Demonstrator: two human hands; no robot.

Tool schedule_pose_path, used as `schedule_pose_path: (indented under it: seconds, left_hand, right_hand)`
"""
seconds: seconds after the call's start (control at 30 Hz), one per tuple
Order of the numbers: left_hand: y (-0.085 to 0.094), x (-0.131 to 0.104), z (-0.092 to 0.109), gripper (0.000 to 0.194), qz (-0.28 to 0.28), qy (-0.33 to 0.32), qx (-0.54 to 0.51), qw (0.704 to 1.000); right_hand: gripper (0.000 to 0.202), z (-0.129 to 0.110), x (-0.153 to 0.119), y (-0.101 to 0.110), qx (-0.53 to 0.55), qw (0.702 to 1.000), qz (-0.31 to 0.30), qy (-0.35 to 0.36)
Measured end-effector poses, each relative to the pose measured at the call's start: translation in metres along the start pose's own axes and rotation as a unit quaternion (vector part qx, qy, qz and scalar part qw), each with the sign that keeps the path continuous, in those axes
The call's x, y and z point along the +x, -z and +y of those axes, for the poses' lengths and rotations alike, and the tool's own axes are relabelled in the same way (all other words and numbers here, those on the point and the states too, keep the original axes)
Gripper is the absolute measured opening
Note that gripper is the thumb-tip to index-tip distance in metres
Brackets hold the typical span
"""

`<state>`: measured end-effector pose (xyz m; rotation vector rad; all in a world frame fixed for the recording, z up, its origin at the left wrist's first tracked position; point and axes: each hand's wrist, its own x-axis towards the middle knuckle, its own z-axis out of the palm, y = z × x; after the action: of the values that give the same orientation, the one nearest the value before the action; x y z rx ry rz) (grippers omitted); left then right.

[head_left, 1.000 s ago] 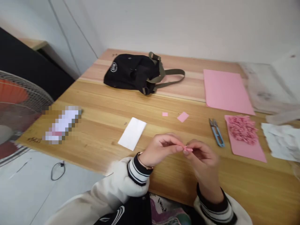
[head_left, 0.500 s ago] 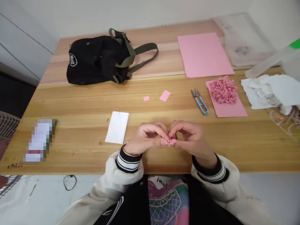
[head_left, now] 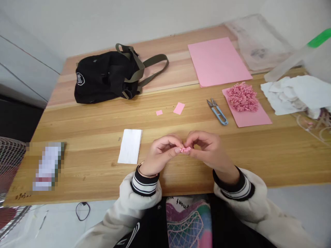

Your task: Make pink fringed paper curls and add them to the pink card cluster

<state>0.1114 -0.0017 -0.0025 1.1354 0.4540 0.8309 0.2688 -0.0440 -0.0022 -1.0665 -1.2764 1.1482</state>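
Note:
Both hands meet over the front part of the wooden table. Between their fingertips is a small pink beaded cluster (head_left: 185,150), like tiny flower stamens. My left hand (head_left: 164,153) pinches its left side with thumb and forefinger. My right hand (head_left: 208,150) pinches its right side the same way. The fingers hide part of the cluster. To the right, a larger heap of similar pink clusters (head_left: 243,97) lies on a pink sheet (head_left: 258,119). Blue-handled thread snips (head_left: 217,112) rest beside that sheet, blades slightly apart. A white stack of cloth or paper (head_left: 130,146) lies left of my hands.
Two small pink pieces, a larger one (head_left: 179,108) and a smaller one (head_left: 159,112), lie mid-table. Behind are a black backpack (head_left: 103,77) and a large pink sheet (head_left: 219,62). White crumpled material (head_left: 300,93) is at right; a pixelated phone-like object (head_left: 49,167) at left.
The camera view has turned slightly, so the table looks tilted. My hands stay together on the pink cluster, with the fingertips shifted a little around it.

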Motion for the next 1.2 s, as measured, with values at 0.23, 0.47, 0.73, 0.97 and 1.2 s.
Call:
schedule_pose_path:
  seconds: [0.23,0.47,0.73,0.97,1.2]
  left_hand:
    - [0.0037,-0.001,0.0009,0.011,-0.092,0.031,-0.053,0.994]
    - [0.003,-0.0009,0.0017,0.006,-0.043,0.063,-0.031,0.997]
    - [-0.0005,0.0011,0.0021,0.003,0.058,-0.022,0.123,0.991]
    - [-0.0004,-0.0021,-0.0002,0.005,0.031,0.015,0.069,0.997]
    - [-0.0017,-0.0022,0.0005,0.008,0.026,0.023,0.072,0.997]
  right_hand:
    - [0.014,-0.0023,-0.0001,0.005,0.03,0.995,-0.096,-0.003]
    - [0.016,-0.0044,0.0012,0.0052,0.009,0.997,-0.07,-0.032]
    - [0.02,0.0018,0.0047,0.001,0.005,0.998,0.015,-0.068]
    - [0.021,0.0002,0.0037,0.0021,-0.003,0.998,-0.002,-0.059]
    - [0.021,0.0009,0.0032,0.0015,-0.002,0.998,-0.003,-0.061]
